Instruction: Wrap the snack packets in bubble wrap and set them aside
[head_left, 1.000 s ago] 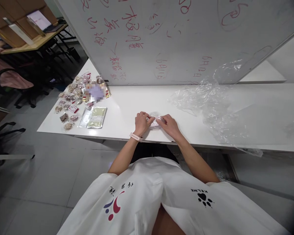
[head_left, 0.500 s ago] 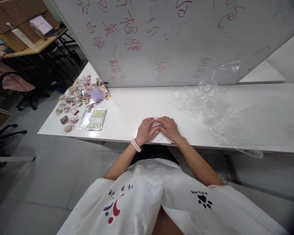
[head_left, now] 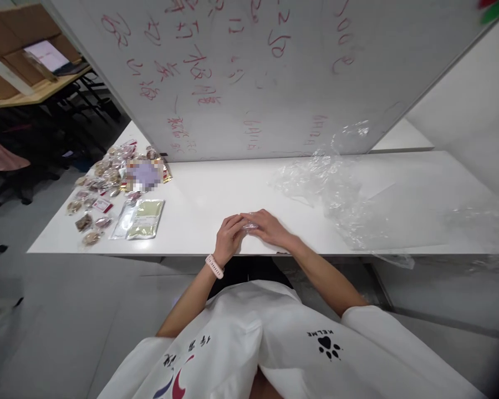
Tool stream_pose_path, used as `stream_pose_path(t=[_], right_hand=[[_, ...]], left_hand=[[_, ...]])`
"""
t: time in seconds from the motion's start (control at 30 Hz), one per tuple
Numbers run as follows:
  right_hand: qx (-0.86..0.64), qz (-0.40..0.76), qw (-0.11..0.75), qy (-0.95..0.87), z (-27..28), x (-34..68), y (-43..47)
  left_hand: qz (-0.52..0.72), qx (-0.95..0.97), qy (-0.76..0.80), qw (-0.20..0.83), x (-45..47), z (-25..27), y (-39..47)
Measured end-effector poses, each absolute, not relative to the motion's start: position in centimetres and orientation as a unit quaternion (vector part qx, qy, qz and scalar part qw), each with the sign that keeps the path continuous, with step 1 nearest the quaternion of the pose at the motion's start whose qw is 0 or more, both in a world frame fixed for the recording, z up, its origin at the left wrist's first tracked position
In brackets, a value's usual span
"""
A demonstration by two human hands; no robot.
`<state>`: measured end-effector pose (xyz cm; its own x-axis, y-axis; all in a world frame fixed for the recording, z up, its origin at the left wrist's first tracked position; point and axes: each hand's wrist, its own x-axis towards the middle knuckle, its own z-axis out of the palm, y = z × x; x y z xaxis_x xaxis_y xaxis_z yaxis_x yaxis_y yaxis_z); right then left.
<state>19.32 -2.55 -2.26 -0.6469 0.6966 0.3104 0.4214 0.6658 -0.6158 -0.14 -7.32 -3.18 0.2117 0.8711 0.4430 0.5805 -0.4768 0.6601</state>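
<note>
Close to the front edge of the white table [head_left: 216, 194], both hands meet around a small clear plastic packet [head_left: 250, 226]. My left hand [head_left: 229, 238], with a pale pink band on its wrist, has its fingers closed on the packet's left side. From the right, my right hand [head_left: 270, 228] closes its fingers over the other side. Most of the packet is hidden by the fingers, and its contents cannot be made out. Left of the hands lie a silver and green foil pouch [head_left: 145, 220] and a pile of small wrapped packets [head_left: 103, 172].
A large crumpled sheet of clear plastic [head_left: 341, 199] spreads over the right of the table and hangs past its front edge. Behind stands a whiteboard [head_left: 233, 83] with red writing. At the far left are a desk with a laptop [head_left: 50, 58] and a chair [head_left: 16, 172].
The view has shifted, so the table and its contents sit further left and lower. My fingers have changed position on the packet and cover more of it.
</note>
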Motion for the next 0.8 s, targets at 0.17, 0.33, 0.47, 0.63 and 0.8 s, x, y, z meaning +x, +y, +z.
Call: stream_pose_path(t=[0.17,0.33,0.47,0.63,0.8], right_hand=[[-0.387,0.308,0.328,-0.805,0.6,22.3,-5.3],[-0.412,0.333,0.560,-0.637,6.2,34.2,-2.5],[-0.682,0.098,0.655,-0.310,8.4,45.8,6.4],[-0.816,0.049,0.554,-0.156,6.5,53.7,16.6],[-0.882,0.001,0.432,-0.186,2.2,54.5,20.2]], left_hand=[[0.383,0.746,0.530,0.124,0.2,-2.8,-9.9],[0.409,0.704,0.580,0.040,0.5,-4.0,-10.3],[0.407,0.685,0.604,-0.013,1.2,-4.7,-9.9],[0.370,0.709,0.594,-0.083,1.5,-4.5,-9.6],[0.345,0.729,0.582,-0.107,1.4,-4.4,-9.5]])
